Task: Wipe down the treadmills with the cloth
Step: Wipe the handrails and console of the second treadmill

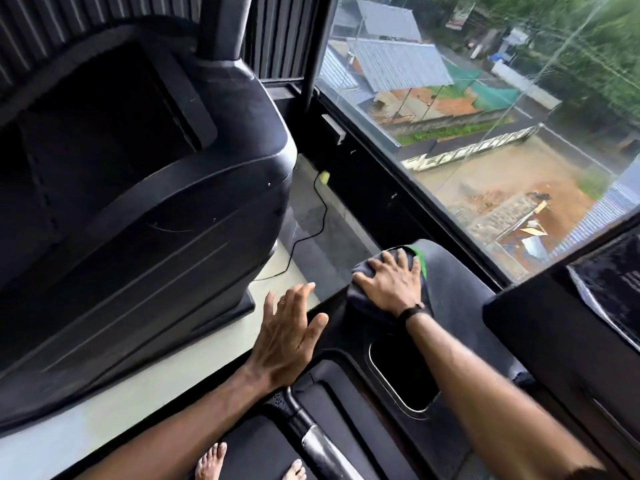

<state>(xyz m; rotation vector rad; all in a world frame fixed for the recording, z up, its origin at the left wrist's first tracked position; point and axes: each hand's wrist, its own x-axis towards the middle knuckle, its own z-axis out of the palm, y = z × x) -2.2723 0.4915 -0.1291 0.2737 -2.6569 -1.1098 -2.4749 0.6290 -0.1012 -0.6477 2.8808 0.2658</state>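
Black cable (320, 206) beside neighbouring treadmill (138, 188)

Dark cloth (363, 296) atop treadmill motor cover (457, 282), right hand (389, 284) on it

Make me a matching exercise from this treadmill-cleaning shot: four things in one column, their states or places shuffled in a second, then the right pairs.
Column 1
1. right hand
2. left hand
3. cloth
4. black cable

Column 2
A. fingers spread, holding nothing
B. lying on the floor by the window
C. pressing flat on the cloth
D. dark, spread over the treadmill's front cover, under a palm

Pairs: 1-C, 2-A, 3-D, 4-B
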